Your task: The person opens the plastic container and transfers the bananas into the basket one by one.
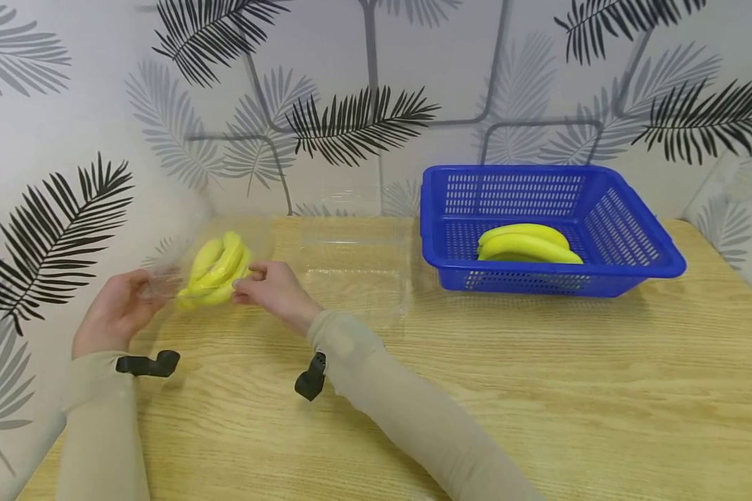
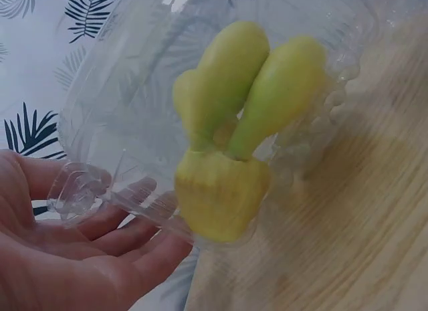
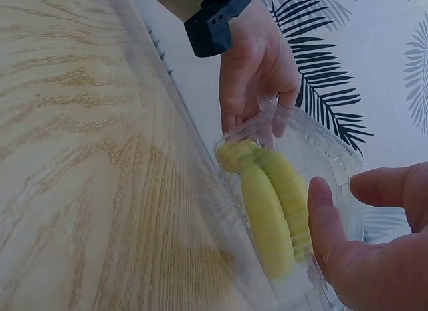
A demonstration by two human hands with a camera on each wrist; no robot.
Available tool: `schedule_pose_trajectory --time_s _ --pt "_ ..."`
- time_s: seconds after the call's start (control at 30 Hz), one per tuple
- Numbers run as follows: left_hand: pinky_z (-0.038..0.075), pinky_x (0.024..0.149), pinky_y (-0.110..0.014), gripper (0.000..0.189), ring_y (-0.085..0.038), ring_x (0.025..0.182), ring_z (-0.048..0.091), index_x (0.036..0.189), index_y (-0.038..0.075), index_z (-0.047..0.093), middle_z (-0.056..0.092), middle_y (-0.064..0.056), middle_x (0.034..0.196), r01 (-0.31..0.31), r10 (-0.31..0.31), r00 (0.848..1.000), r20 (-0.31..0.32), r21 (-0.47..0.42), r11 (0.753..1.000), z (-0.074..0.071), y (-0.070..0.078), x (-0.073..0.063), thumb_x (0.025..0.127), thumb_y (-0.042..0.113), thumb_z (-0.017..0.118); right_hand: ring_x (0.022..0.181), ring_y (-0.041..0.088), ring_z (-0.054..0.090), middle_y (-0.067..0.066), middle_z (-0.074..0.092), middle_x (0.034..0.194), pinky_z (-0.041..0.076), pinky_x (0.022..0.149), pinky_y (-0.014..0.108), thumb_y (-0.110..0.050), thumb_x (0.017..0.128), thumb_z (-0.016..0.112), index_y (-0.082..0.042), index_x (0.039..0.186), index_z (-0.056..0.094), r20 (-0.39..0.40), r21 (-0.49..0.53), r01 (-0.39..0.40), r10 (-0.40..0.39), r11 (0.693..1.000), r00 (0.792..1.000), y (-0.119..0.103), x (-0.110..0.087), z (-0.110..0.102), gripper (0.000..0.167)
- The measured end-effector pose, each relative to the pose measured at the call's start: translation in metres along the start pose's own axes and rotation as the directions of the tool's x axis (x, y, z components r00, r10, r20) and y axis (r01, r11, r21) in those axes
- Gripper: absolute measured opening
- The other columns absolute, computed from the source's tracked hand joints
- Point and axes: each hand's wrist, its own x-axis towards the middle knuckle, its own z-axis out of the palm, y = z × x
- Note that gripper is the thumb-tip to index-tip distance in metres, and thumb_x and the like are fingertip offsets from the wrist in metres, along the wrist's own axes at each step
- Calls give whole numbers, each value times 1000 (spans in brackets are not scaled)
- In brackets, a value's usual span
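Observation:
A clear plastic container point(image 1: 258, 240) with a bunch of yellow bananas point(image 1: 216, 268) inside is held tilted at the left of the table. My left hand point(image 1: 115, 309) grips its left end; in the left wrist view the thumb is by a clear tab point(image 2: 79, 190) and the fingers lie behind the edge. On the opposite side my right hand point(image 1: 282, 292) holds the container's edge between thumb and fingers, as the right wrist view shows. The bananas' stem end point(image 2: 221, 197) points toward the left hand. Glare hides whether the lid is fully closed.
Another clear plastic container point(image 1: 354, 278) stands on the wooden table point(image 1: 539, 390), right of the right hand. Farther right is a blue perforated basket point(image 1: 558, 275) with bananas point(image 1: 526, 245) in it. A leaf-patterned wall point(image 1: 351, 62) rises behind the table and at the left.

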Motion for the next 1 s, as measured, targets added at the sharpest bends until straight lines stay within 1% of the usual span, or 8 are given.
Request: schedule_pose_trajectory --time_s 0.13,0.23,0.3,0.47,0.57,0.67,0.83,1.0 --pt "54 77 -32 38 -26 85 62 111 -12 64 66 -23 107 16 -16 997 72 -5 1000 7 0 0 106 3 30 95 35 69 12 67 98 57 83 28 3 91 63 12 139 45 4 13 46 -46 999 999 -2 -3 -8 52" --pt "54 87 -36 37 -29 93 65 111 -11 65 66 -25 110 23 -24 995 99 3 1000 14 1 0 106 3 31 94 35 69 9 65 93 57 82 30 5 89 63 12 133 51 -3 26 70 -70 997 998 -6 -7 -14 46" --pt "53 91 -38 36 -31 99 65 111 -10 66 66 -25 111 21 -23 994 110 17 1000 20 1 1 106 2 33 97 37 68 6 64 92 57 81 28 5 88 64 12 133 51 -14 26 68 -68 997 998 -9 -10 -17 47" --pt "51 96 -39 32 -30 106 65 112 -7 67 67 -22 113 5 -14 994 112 84 996 33 -2 2 105 2 36 97 35 68 5 63 93 56 81 25 4 88 64 11 141 42 -16 20 77 -77 997 997 -20 -19 -27 58" --pt "50 97 -38 32 -29 108 64 114 -7 66 67 -21 115 -10 -9 991 132 139 990 41 -5 3 106 2 36 95 36 69 7 62 94 57 83 28 6 88 63 10 144 38 -6 40 97 -97 994 995 -26 -25 -33 61" --pt "49 99 -37 33 -29 111 63 119 -8 65 67 -20 118 -19 -7 987 161 160 987 51 -8 2 106 4 37 96 39 68 9 61 94 57 83 29 8 87 63 9 145 36 1 40 102 -103 994 995 -32 -32 -41 64" --pt "50 97 -36 32 -28 110 64 121 -6 65 66 -17 121 -56 6 980 200 247 967 69 -14 1 106 6 39 88 28 70 10 60 98 57 84 32 6 86 65 3 150 32 -15 2 76 -76 997 997 -41 -46 -58 72" --pt "49 98 -37 32 -30 111 63 119 -6 65 65 -18 122 -75 1 965 262 272 959 86 -21 3 106 3 37 87 23 69 16 58 111 56 88 37 3 87 65 1 152 29 -11 -3 75 -75 997 997 -52 -61 -76 74"
